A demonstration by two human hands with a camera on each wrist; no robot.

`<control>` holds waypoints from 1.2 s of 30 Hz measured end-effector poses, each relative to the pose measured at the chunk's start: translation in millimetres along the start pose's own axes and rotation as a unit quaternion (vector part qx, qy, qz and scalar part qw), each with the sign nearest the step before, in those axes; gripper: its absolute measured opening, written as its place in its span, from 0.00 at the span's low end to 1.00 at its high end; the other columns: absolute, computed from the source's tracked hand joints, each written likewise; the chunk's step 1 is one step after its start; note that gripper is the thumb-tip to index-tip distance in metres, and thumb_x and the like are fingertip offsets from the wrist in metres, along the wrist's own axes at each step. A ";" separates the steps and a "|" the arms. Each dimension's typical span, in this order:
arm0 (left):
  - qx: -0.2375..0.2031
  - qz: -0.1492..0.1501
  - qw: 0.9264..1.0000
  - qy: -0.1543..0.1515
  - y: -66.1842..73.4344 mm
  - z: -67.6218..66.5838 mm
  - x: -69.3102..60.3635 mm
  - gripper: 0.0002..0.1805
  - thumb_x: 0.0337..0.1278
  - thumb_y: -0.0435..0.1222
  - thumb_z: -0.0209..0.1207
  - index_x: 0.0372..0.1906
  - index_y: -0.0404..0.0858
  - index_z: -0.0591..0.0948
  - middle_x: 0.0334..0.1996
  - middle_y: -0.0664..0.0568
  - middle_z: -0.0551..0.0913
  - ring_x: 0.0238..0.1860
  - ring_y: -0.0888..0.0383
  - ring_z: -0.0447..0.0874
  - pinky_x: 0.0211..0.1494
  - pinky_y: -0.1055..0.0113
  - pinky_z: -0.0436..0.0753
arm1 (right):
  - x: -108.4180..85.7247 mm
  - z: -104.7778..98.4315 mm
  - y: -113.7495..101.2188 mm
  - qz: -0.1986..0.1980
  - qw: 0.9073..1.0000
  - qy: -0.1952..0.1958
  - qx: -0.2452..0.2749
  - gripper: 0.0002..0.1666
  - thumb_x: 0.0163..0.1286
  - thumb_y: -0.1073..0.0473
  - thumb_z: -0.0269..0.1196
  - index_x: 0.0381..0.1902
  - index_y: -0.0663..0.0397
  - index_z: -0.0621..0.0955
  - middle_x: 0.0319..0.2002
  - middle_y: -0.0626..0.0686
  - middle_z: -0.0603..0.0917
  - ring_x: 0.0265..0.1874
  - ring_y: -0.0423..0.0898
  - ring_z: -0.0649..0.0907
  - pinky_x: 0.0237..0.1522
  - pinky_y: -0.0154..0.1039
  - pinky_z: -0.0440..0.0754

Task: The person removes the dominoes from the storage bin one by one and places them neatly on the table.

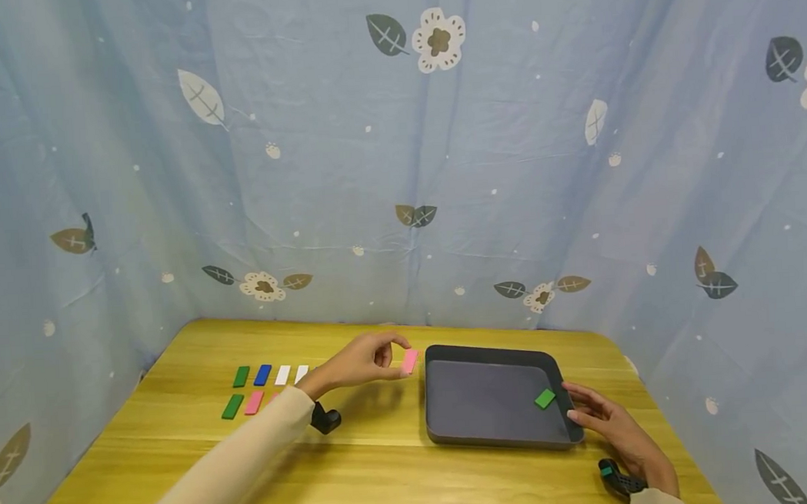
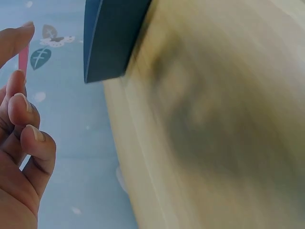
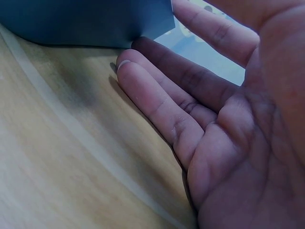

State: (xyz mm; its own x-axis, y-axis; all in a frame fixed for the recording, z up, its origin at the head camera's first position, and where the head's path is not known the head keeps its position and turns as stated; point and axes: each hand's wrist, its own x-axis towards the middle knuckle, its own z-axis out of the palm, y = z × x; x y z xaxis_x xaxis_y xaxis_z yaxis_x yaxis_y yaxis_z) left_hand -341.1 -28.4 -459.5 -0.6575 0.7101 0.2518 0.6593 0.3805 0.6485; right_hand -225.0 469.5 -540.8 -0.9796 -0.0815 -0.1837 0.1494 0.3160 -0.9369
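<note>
My left hand (image 1: 368, 360) pinches a small flat pink block (image 1: 410, 361) between thumb and fingertips, above the table just left of a dark grey tray (image 1: 498, 440). The left wrist view shows this pink block (image 2: 23, 62) nearly edge-on, beside the tray's wall (image 2: 112, 43). At the tray's right side, my right hand (image 1: 619, 431) holds the rim, with the thumb over the edge. Its lower fingers (image 3: 157, 100) lie fairly straight beside the tray wall (image 3: 86, 24). One green block (image 1: 545, 399) lies inside the tray, near its right wall.
Two rows of small blocks lie at the table's left: green (image 1: 241, 377), blue (image 1: 262, 375) and white (image 1: 282, 375) behind, green (image 1: 233, 406) and pink (image 1: 254, 403) in front. My left arm hides part of the rows. A patterned blue curtain (image 1: 329, 172) surrounds the wooden table (image 1: 390, 484).
</note>
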 end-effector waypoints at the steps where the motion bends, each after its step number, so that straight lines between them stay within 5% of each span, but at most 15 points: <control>1: 0.001 0.002 1.000 0.004 -2.0 -1.0 -3.1 0.22 0.61 0.45 0.72 0.58 0.46 0.82 0.22 0.58 0.76 0.22 0.65 0.71 0.34 0.69 0.74 | -0.3 -0.3 0.0 0.000 1.000 0.000 0.000 0.38 0.77 0.51 0.64 0.80 0.44 0.64 0.76 0.61 0.65 0.73 0.64 0.65 0.65 0.57 0.74; 14: 0.032 -0.029 0.999 0.022 -19.7 -17.2 -46.9 0.22 0.63 0.44 0.71 0.59 0.45 0.81 0.23 0.61 0.76 0.22 0.65 0.70 0.32 0.68 0.74 | -0.1 -1.4 0.3 0.004 1.000 0.002 -0.003 0.39 0.76 0.50 0.64 0.80 0.43 0.64 0.76 0.60 0.65 0.73 0.64 0.64 0.65 0.58 0.73; 30: 0.020 -0.091 0.995 0.039 -30.5 -28.5 -96.1 0.23 0.63 0.46 0.71 0.60 0.45 0.81 0.25 0.60 0.77 0.23 0.63 0.73 0.32 0.66 0.77 | -1.8 0.1 -2.9 0.009 1.000 -0.005 -0.007 0.40 0.77 0.49 0.64 0.81 0.44 0.62 0.77 0.60 0.61 0.76 0.63 0.60 0.69 0.62 0.67; 36: 0.036 -0.092 0.994 0.040 -38.6 -30.9 -112.1 0.24 0.62 0.45 0.71 0.60 0.44 0.81 0.23 0.60 0.76 0.21 0.64 0.72 0.31 0.67 0.77 | -3.0 0.2 -4.3 0.006 1.000 -0.008 -0.007 0.40 0.77 0.50 0.63 0.81 0.45 0.62 0.77 0.60 0.61 0.76 0.63 0.59 0.68 0.62 0.68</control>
State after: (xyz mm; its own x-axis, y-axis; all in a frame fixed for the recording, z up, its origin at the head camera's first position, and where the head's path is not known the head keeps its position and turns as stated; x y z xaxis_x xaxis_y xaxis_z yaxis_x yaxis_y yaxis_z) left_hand -304.1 -141.0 -490.5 -0.7942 0.5768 0.1913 0.5475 0.5425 0.6371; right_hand -222.6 468.2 -536.3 -0.9755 -0.0935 -0.1993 0.1586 0.3293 -0.9308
